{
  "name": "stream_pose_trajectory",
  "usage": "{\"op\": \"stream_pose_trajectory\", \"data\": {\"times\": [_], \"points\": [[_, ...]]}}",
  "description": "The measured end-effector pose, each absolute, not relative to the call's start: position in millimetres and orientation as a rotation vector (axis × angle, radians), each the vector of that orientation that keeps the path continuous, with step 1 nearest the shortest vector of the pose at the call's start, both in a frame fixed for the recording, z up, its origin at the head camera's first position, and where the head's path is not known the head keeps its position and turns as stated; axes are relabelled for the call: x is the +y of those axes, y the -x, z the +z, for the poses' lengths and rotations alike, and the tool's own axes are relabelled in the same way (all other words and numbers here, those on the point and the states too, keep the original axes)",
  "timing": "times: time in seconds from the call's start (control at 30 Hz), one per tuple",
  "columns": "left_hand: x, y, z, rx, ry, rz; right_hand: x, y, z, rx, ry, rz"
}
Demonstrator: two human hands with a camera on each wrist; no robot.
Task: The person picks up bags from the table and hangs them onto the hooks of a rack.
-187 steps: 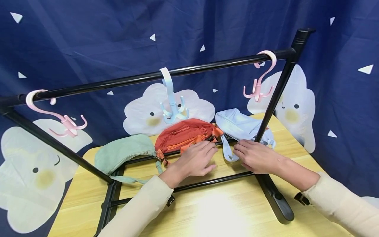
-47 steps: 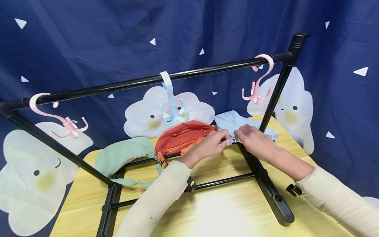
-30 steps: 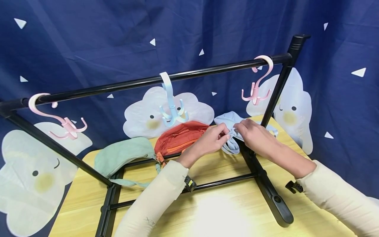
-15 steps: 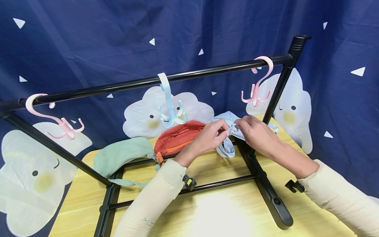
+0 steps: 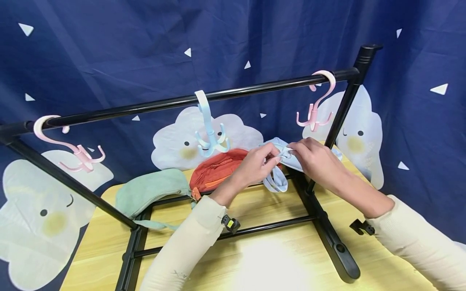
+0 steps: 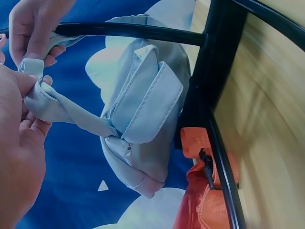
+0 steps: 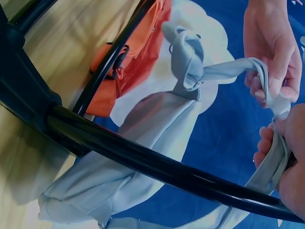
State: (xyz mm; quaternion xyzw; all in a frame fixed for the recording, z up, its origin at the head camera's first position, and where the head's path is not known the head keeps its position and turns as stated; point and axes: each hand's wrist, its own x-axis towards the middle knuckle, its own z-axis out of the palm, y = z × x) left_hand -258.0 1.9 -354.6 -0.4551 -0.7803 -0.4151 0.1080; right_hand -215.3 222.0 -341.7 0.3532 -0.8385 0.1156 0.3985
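A light blue fabric bag (image 6: 150, 164) with a long strap lies at the back right, by the rack's upright. Fingers and thumb of my left hand (image 5: 255, 166) pinch its strap (image 6: 78, 114), which looks gathered and twisted there. My right hand (image 5: 318, 161) pinches the same strap just to the right, fingertips close to the left ones. A folded strap loop (image 5: 275, 180) hangs below my left hand. In the right wrist view, a thick knot-like bunch of strap (image 7: 186, 59) sits at one end of the bag. The right fingers partly hide the grip.
A black rack (image 5: 255, 87) stands on the wooden table, carrying a left pink hook (image 5: 81, 155), a blue hook (image 5: 209, 129) and a right pink hook (image 5: 314, 115). A red bag (image 5: 214, 167) and a green bag (image 5: 153, 190) lie along its lower bar. Behind hangs a blue curtain (image 5: 145, 40).
Earlier both hands lay apart, over the rack near the bags. They came together on the blue bag's strap, pinched it and lifted it slightly; a loop now hangs down.
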Motion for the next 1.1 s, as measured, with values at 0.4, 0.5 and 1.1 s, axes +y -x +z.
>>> {"op": "stream_pose_trajectory", "data": {"times": [0.4, 0.5, 1.1], "points": [[-12, 258, -346, -2.194, 1.325, -1.189, 229, 214, -331, -2.195, -0.989, 0.351], [-15, 259, -345, -2.165, 1.321, -1.182, 230, 213, -328, -2.216, -1.045, 0.352], [-30, 250, -338, -2.123, 1.244, -1.147, 220, 213, -322, -2.12, -0.927, 0.447]]}}
